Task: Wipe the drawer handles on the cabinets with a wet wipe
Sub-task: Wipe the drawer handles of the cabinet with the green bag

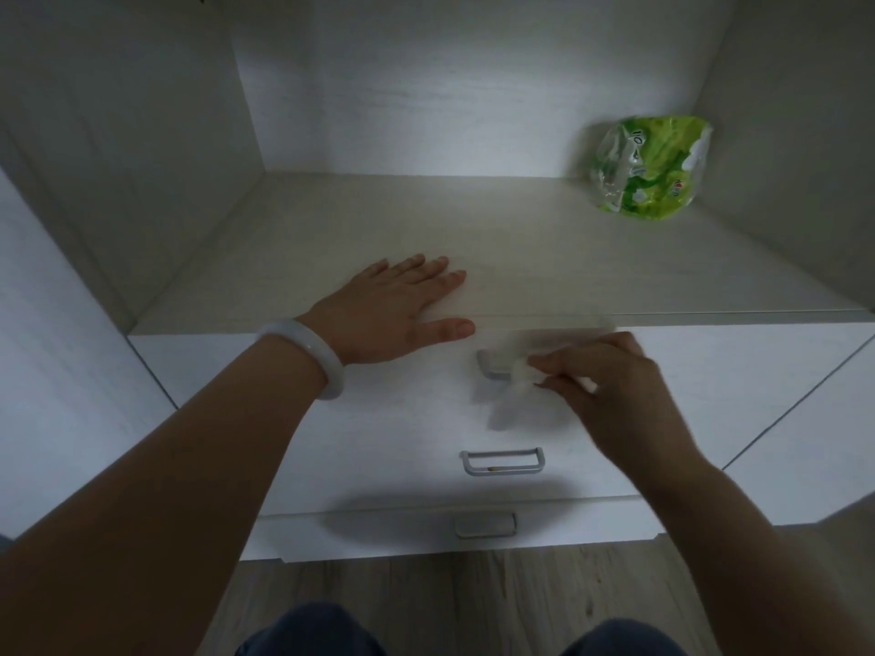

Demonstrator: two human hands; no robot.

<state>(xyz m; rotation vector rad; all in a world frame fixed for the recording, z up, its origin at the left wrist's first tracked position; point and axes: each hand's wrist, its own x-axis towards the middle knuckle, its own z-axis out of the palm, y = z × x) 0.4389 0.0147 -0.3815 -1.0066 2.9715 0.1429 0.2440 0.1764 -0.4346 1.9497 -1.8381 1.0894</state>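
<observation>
Three drawer handles run down the middle of the frame, one below another on the white drawer fronts. At the top handle [492, 366], just right of centre, the right hand [611, 390] pinches a white wet wipe [518, 376] between thumb and curled fingers [556, 359]. The wipe sits at the fingertips, bunched against the right part of that handle, with a blurred tail hanging down over the drawer front; only the handle's left end shows bare. The middle handle [503, 461] lies lower in the frame, well below the wipe, with nothing touching it, and the bottom handle [485, 525] sits lower still in shadow. The left hand [393, 310] lies flat at centre left, palm down on the front edge of the shelf [521, 258] above the drawers, its fingers straight and slightly apart, holding nothing. A pale bangle [308, 357] circles that wrist. A green wipe packet [651, 165] stands at the upper right, at the back of the shelf, well apart from both hands.
</observation>
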